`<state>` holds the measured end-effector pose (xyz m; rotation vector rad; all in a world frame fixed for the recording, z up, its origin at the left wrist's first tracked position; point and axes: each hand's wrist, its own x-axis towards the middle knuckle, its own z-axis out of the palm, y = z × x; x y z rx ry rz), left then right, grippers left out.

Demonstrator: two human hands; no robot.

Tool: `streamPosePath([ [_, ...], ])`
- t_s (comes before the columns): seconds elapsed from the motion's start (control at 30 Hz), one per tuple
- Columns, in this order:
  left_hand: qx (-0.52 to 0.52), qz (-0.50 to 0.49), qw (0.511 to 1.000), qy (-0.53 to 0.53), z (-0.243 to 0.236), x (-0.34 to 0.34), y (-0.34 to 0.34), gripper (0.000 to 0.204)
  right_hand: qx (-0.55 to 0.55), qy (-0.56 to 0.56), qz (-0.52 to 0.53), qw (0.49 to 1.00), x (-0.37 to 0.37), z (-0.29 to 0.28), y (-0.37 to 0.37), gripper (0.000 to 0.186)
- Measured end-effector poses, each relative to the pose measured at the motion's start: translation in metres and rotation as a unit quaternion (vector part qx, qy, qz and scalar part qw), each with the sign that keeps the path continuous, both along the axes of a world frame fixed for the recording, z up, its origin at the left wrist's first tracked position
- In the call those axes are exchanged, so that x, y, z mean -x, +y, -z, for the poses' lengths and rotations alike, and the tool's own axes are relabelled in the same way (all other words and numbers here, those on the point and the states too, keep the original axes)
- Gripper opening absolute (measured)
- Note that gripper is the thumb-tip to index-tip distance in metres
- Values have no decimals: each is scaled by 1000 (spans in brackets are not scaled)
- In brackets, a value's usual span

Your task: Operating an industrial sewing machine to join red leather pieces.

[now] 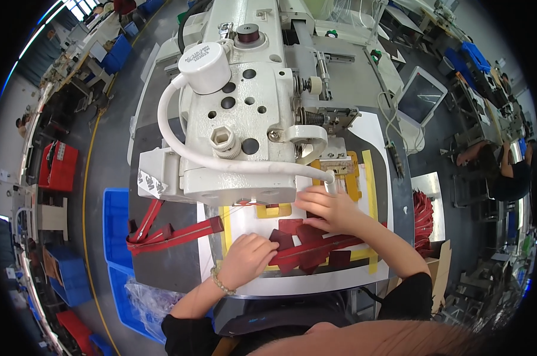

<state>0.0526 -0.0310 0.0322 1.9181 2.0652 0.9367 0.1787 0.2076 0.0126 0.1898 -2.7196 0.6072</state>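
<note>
My left hand (246, 261), fingers curled together, touches dark red pieces at the left end of a red zipper strip (345, 242); what it grips is unclear. My right hand (328, 209) has curled fingers beneath the white sewing machine's (238, 118) front, beside a yellow template (273, 210); what lies in its fingers is hidden. Square red patches (291, 227) and darker pieces lie between my hands on a white, yellow-taped board (238, 225). Another red zipper strip (185, 233) hangs loosely folded at the left. A white hose (233, 165) crosses the machine head above my right hand.
Blue bins (117, 231) stand left, with clear plastic bags (146, 302). At the right are a red bundle (424, 225), a cardboard box (437, 267) and a tablet screen (421, 95). A red crate (57, 166) stands across the aisle. Another person (512, 178) sits at the far right.
</note>
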Motion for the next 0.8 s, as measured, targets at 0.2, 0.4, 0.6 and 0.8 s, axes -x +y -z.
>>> streamPosePath([
  [0.2,86,-89,990,-71,0,-29,-11,26,61,-152,109,980,-94,-45,29,25],
  [0.4,126,-50,985,-105,0,-23,-4,13,59,-212,141,965,-118,-41,22,22],
  [0.6,17,-103,992,-72,-21,-7,10,9,231,-239,178,926,-114,-60,37,11],
  [0.8,-21,-54,971,232,-16,-13,47,36,374,-178,258,873,-82,-47,89,7],
])
